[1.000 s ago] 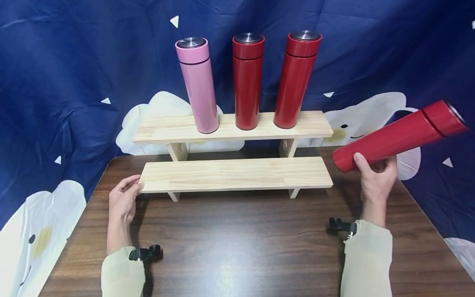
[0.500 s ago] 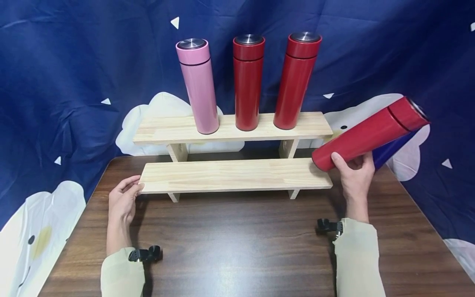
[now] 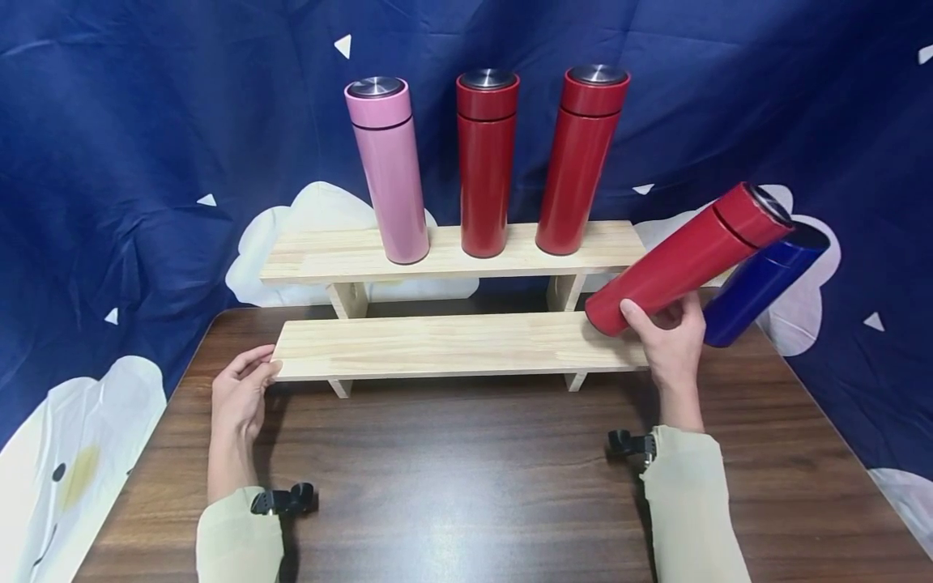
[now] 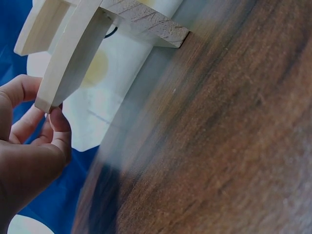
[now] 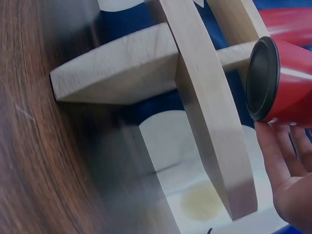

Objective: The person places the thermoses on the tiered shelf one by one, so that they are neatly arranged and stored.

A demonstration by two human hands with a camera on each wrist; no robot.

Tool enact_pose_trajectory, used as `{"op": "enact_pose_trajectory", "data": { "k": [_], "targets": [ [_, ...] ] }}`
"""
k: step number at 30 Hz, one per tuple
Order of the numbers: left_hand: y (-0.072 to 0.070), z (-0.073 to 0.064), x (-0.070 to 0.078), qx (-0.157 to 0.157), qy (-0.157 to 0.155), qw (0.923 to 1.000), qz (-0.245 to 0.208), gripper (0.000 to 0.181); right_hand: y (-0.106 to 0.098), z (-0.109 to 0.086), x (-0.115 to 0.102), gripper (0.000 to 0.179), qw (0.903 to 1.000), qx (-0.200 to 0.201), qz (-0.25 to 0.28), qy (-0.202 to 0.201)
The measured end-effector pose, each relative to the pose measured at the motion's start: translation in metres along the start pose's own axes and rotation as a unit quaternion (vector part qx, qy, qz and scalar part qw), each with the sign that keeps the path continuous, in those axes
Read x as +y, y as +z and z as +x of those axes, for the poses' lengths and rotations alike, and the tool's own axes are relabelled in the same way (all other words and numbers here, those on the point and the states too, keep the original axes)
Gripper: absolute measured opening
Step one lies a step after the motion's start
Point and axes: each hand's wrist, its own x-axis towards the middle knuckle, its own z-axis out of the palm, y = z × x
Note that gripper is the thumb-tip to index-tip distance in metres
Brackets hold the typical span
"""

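Observation:
My right hand (image 3: 670, 340) grips a red thermos bottle (image 3: 681, 263) near its lower part. The bottle is tilted, its lid up to the right and its base above the right end of the lower shelf board (image 3: 452, 344). In the right wrist view, the bottle's black base (image 5: 263, 80) is beside the board's end. With thumb and fingers, my left hand (image 3: 240, 393) pinches the left end of that lower board; the left wrist view shows the fingertips (image 4: 59, 119) at its corner. A pink thermos (image 3: 389, 178) and two red ones (image 3: 487, 170) (image 3: 581, 166) stand on the upper board (image 3: 313, 251).
A blue thermos bottle (image 3: 758, 287) appears slanted behind my right hand, partly hidden by the held bottle. The wooden rack rests at the back of a brown table (image 3: 452, 470). A blue cloth (image 3: 182, 121) with white cloud shapes hangs behind it.
My right hand has carried the red thermos leftward, from right of the rack to over the lower board's right end, uncovering more of the blue thermos. My left hand keeps its place.

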Motion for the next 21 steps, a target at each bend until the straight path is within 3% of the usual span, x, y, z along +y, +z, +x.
{"op": "enact_pose_trajectory", "data": {
  "k": [16, 21],
  "targets": [
    [-0.001, 0.0, -0.001, -0.001, -0.003, 1.0, -0.004, 0.029, 0.028, -0.005, 0.0, 0.061, 0.9958, -0.082, -0.036, -0.017],
    [-0.002, 0.0, -0.001, -0.001, -0.001, 1.0, -0.004, 0.03, 0.041, -0.017, -0.024, 0.062, 0.9918, -0.111, -0.063, -0.007]
  ]
}}
